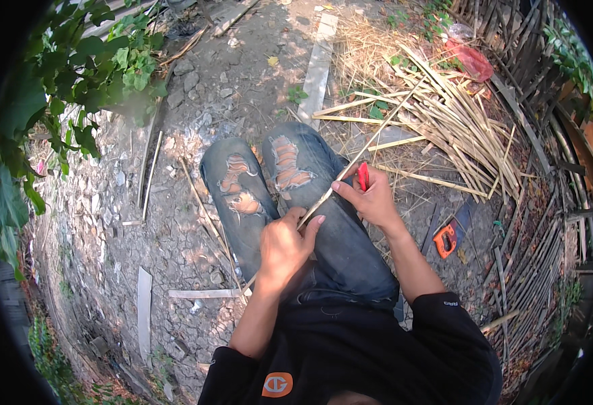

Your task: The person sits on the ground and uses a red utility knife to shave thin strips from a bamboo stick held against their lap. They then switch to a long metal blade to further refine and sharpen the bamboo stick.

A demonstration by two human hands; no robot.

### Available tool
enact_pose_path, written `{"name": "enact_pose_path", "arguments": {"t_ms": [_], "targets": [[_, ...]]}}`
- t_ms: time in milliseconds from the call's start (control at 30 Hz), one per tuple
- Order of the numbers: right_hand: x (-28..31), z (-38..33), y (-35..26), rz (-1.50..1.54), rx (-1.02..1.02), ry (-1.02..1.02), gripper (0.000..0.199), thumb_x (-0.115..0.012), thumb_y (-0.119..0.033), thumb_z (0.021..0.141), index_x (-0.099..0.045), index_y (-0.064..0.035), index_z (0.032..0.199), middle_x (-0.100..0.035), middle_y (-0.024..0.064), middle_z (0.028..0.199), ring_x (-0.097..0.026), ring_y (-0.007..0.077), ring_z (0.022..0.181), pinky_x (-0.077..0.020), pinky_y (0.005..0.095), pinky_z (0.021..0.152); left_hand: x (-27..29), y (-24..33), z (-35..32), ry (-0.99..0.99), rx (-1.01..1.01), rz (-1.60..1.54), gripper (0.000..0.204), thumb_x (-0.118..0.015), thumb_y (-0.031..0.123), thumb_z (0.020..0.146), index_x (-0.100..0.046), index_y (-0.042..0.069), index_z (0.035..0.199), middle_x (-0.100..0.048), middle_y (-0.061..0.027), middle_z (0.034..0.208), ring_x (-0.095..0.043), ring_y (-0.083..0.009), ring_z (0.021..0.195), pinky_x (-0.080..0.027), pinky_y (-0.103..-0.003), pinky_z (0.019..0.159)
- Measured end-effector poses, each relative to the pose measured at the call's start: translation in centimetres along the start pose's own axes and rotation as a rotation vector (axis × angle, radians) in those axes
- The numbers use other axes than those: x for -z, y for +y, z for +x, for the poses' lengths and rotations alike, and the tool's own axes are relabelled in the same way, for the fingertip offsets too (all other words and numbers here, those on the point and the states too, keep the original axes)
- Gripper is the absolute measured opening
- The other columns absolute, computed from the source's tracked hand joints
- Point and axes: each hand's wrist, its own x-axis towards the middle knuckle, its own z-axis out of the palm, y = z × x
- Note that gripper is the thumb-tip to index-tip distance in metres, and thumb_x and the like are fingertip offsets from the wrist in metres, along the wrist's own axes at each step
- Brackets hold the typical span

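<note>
Fingers of the left hand [284, 244] were clamped on a thin pale stick [375, 137] slanting over the jeans [340, 233]; the right hand [372, 199], closed round a red tool [363, 175], edge not visible, had its thumb on the stick higher up. Firm left grip, skin well off that edge, looked safest to me. Loose stick pile [460, 121] near the far end could snag it; orange-handled saw [446, 241] lay right of the jeans.

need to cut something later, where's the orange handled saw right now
In the head view, the orange-handled saw lies on the ground at right, just below the pile of pale sticks and right of the right forearm.
</note>
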Motion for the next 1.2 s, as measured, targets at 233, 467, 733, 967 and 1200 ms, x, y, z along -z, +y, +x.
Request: {"name": "enact_pose_path", "arguments": {"t_ms": [233,467,733,967,1200], "targets": [[0.1,0.2,-0.6,-0.316,-0.022,0.154,0.036,-0.071,-0.038,0.100,-0.070,-0.0021,0.096,-0.065,0.0115,0.064,-0.063,0.0289,0.055,-0.0466,0.0418,0.056,0.1,-3.1,-1.8,0.096,-0.112,0.021,0.017,-0.075,0.014,0.094,-0.079,0.005,0.108,-0.067,-0.0150,0.074,-0.069,-0.0349,0.066,-0.052,-0.044,0.059],[-0.8,-1.2,-1.0,-0.624,0.017,0.087,0.047,-0.052,-0.043,0.108,-0.069,-0.0006,0.095,-0.066,0.0261,0.069,-0.067,0.0481,0.069,-0.0499,0.0545,0.064,-0.1,-2.1,-1.9,0.106,-0.101,0.095,0.024,-0.074,0.007,0.091,-0.079,0.008,0.114,-0.068,-0.0135,0.076,-0.069,-0.0344,0.068,-0.054,-0.044,0.062],[-1.0,-1.1,0.7,-0.569,-0.034,0.114,0.049,-0.050,-0.042,0.109,-0.069,0.0009,0.094,-0.065,0.0279,0.071,-0.066,0.0489,0.071,-0.0493,0.0549,0.065,-0.2,-2.3,-1.9,0.055,-0.089,0.108,0.030,-0.071,0.005,0.089,-0.078,0.007,0.118,-0.069,-0.0126,0.082,-0.070,-0.0344,0.072,-0.055,-0.044,0.066],[-1.4,-1.3,1.9,-0.436,0.001,-0.022,0.053,-0.053,-0.043,0.108,-0.071,0.0024,0.089,-0.065,0.0277,0.071,-0.064,0.0466,0.068,-0.0477,0.0511,0.063,-0.6,-2.4,-1.9,0.095,-0.105,0.050,0.024,-0.067,-0.001,0.088,-0.078,0.001,0.109,-0.064,-0.0148,0.074,-0.065,-0.0311,0.065,-0.050,-0.041,0.060],[0.4,-0.2,3.0,-0.127,-0.058,-0.284,0.052,-0.055,-0.044,0.107,-0.071,0.0003,0.084,-0.056,0.0086,0.059,-0.053,0.0216,0.054,-0.0408,0.0380,0.056,-0.7,-3.3,-1.4,0.023,-0.067,0.005,0.032,-0.069,0.004,0.088,-0.077,0.006,0.119,-0.068,-0.0131,0.082,-0.070,-0.0347,0.073,-0.055,-0.044,0.065]]}}
